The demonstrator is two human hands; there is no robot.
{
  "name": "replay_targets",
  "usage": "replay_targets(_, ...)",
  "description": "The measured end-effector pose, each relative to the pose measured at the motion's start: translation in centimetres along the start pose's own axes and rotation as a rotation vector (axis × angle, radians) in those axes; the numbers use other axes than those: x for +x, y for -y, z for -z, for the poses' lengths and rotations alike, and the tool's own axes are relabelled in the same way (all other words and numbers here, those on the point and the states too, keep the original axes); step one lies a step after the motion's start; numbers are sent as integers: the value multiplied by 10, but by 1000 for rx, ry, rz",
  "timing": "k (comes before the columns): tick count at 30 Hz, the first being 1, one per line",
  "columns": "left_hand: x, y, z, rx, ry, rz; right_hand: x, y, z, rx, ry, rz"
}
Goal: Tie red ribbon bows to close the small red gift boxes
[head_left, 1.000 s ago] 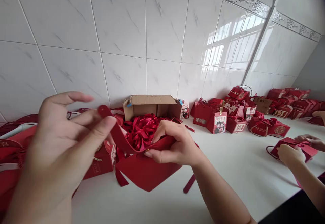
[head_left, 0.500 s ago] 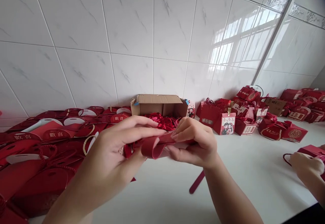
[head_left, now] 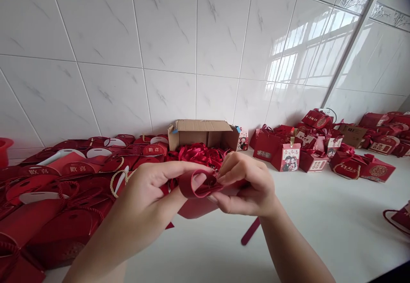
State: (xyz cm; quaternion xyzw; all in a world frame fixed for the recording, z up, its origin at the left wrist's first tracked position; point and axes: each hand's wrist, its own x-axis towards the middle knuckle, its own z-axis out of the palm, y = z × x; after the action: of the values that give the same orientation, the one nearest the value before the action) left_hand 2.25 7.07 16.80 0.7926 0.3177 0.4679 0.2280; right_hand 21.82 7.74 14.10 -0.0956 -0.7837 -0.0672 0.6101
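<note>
A red paper gift box [head_left: 197,209] is held up above the white table between my two hands. My left hand [head_left: 153,189] wraps its far side, with a fingertip showing inside a curled red band [head_left: 187,184] at the box's near end. From the right, my right hand [head_left: 248,184] pinches the box and the band's end between thumb and bent fingers. Most of the box is hidden behind my hands. Below my right wrist a dark red strip [head_left: 250,231] lies on the table.
An open cardboard box [head_left: 205,125] of red ribbons stands against the tiled wall. Many red gift boxes [head_left: 60,214] cover the left side. Finished-looking boxes [head_left: 315,161] are grouped at the back right. A box with a cord handle [head_left: 402,218] sits at the right edge.
The curled band has opened into a wider loop, and the box's lower side now shows below my hands. Another person's hand at the right has left view. The view has shifted slightly left.
</note>
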Motion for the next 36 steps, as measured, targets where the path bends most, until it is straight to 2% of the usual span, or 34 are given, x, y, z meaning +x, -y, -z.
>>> replay_targets(2,1,0,1,-105,145,46,1,1,0,7,-11,6)
replay_targets(3,2,0,2,-136,173,51,1,2,0,9,-14,8)
replay_targets(8,3,-1,2,-137,134,-2,1,2,-2,28,-25,32)
replay_targets(12,1,1,3,-151,159,110,1,1,-3,5,-69,71)
replay_targets(14,2,2,6,-158,102,101,0,0,-1,-9,-90,88)
replay_targets(19,2,1,16,-98,-99,-53,-1,1,4,4,-161,68)
replay_targets(22,0,-5,14,-79,-140,-100,0,6,2,12,-132,82)
replay_targets(25,-2,-11,7,-116,-15,-152,1,10,-2,58,-76,75)
replay_targets(29,-2,-14,3,-222,144,-91,1,10,-6,97,-61,62)
replay_targets(36,-3,-14,3,-217,182,-37,1,8,-5,109,-82,64)
